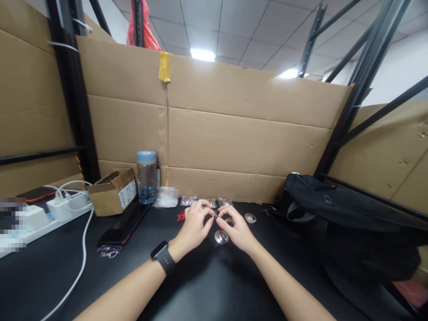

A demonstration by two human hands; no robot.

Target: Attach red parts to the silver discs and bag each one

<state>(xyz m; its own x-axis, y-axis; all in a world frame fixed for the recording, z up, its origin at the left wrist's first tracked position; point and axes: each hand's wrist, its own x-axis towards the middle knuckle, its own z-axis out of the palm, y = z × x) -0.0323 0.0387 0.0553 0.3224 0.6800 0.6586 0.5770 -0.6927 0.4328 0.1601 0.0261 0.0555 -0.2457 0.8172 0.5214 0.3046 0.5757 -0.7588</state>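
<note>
Forearms (pixel 284 285) are slanting inward, nearest you. Your left hand (pixel 195 223) and right hand (pixel 236 227) are working so near a shiny domed disc (pixel 221 236) that, I judge, a dipping thumb could be nudging it aside. Both palms are turning toward each other, fingers curling, tips almost meeting; whether they're gripping something small, I cannot tell. That domed disc is lying just nearer you, between your hands. Another disc (pixel 250 218) is resting beyond, rightward.

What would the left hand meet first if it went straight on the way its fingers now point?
Probably the right hand, whose fingertips closely face those of the left hand; whether they already touch is too indistinct to tell.
</note>
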